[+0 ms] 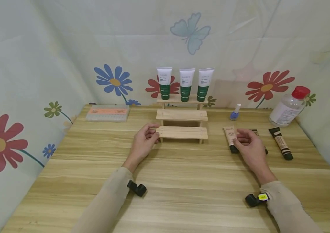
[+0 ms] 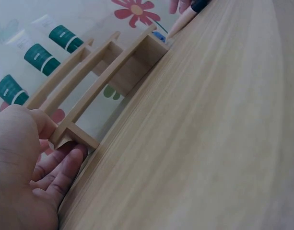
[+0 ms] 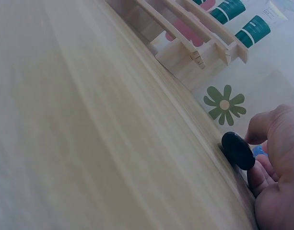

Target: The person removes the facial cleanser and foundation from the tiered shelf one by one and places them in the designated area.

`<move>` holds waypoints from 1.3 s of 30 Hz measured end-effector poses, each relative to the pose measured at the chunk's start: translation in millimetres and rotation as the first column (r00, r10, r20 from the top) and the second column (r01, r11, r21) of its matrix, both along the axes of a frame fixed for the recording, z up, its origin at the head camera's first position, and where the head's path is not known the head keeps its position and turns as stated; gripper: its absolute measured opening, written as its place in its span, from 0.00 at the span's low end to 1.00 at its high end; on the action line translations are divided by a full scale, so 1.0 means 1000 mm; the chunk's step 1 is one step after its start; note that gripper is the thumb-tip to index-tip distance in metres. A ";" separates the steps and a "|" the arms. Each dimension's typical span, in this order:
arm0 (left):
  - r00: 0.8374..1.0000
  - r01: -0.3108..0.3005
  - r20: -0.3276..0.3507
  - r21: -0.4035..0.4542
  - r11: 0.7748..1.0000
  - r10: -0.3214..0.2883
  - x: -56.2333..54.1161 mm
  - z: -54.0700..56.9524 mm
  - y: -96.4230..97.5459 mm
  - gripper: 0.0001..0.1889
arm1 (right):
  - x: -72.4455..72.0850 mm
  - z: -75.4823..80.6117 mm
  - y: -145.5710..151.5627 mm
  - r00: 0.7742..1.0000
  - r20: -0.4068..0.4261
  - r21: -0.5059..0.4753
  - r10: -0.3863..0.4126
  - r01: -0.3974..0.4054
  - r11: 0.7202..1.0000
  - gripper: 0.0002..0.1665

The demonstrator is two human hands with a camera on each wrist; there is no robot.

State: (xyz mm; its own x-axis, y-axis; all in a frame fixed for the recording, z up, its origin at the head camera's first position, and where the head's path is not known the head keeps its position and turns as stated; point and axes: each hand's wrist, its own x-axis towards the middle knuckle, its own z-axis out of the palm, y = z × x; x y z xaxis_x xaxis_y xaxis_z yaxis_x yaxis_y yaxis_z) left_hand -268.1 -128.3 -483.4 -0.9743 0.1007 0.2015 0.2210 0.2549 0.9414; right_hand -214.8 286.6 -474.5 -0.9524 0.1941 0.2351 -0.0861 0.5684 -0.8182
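The left hand point(image 1: 143, 140) is placed at the left end of a three-tiered rack of pale, unpainted wood point(image 1: 182, 115); the end of the lowest tier point(image 1: 182, 132) is pinched between thumb and fingers. The right hand point(image 1: 250, 147) is positioned to the right of the rack, well apart from it. A flat beige tube with a black cap point(image 1: 230, 137) is held between its thumb and curled fingers, the cap directed toward the person. Whether this tube is fully supported by the tabletop cannot be determined.

A dark-ended tube point(image 1: 255, 132) is largely concealed behind the right hand. Farther right, a tan tube with black ends and stripes point(image 1: 281, 142) is laid flat. Behind the beige tube, a small blue bottle with a white cap point(image 1: 234, 116) is stood upright. At the right rear, a clear bottle with a red cap and white label point(image 1: 287, 110) is located.

On the top tier, three white-and-green squeeze tubes point(image 1: 186, 84) are stood in a row, green ends down. At the left rear, a clear, flat plastic case with an orange label point(image 1: 108, 113) is set on the light wood-grain table point(image 1: 182, 187). The area behind is covered by a pale, flower-printed curtain point(image 1: 66, 48).
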 end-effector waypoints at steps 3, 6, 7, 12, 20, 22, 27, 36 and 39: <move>1.000 0.002 -0.002 0.002 1.000 -0.002 0.000 0.000 0.000 0.16 | 0.000 0.000 -0.001 1.000 0.004 0.003 -0.014 0.014 1.000 0.28; 1.000 0.004 -0.002 0.004 1.000 -0.004 0.000 0.000 0.000 0.16 | 0.000 0.000 -0.001 1.000 -0.008 -0.007 -0.019 0.019 1.000 0.28; 1.000 0.004 -0.003 0.004 1.000 -0.004 0.000 0.000 0.000 0.16 | 0.000 0.000 -0.001 1.000 -0.012 -0.006 -0.020 0.020 1.000 0.28; 1.000 0.004 -0.001 0.001 1.000 -0.004 0.000 0.001 0.000 0.16 | -0.001 0.000 -0.002 0.999 -0.036 -0.023 -0.032 0.031 0.999 0.28; 1.000 -0.006 0.000 0.002 1.000 0.006 0.000 0.002 -0.002 0.16 | -0.010 0.021 -0.016 0.987 -0.160 -0.254 -0.035 -0.007 0.967 0.34; 1.000 -0.002 0.000 0.001 1.000 0.002 0.000 0.002 -0.002 0.16 | -0.014 0.029 -0.020 0.981 -0.192 -0.295 -0.032 -0.026 0.955 0.34; 1.000 0.002 0.001 -0.008 1.000 -0.002 0.000 0.001 -0.001 0.16 | -0.026 0.052 -0.033 0.952 -0.305 -0.364 0.002 -0.118 0.924 0.32; 1.000 0.009 -0.002 0.012 1.000 -0.009 0.000 0.000 0.000 0.16 | -0.067 0.083 -0.062 0.918 -0.393 -0.386 0.059 -0.223 0.895 0.33; 1.000 0.010 -0.002 0.023 1.000 -0.010 0.000 0.000 0.000 0.16 | -0.079 0.090 -0.072 0.917 -0.392 -0.407 0.079 -0.250 0.878 0.34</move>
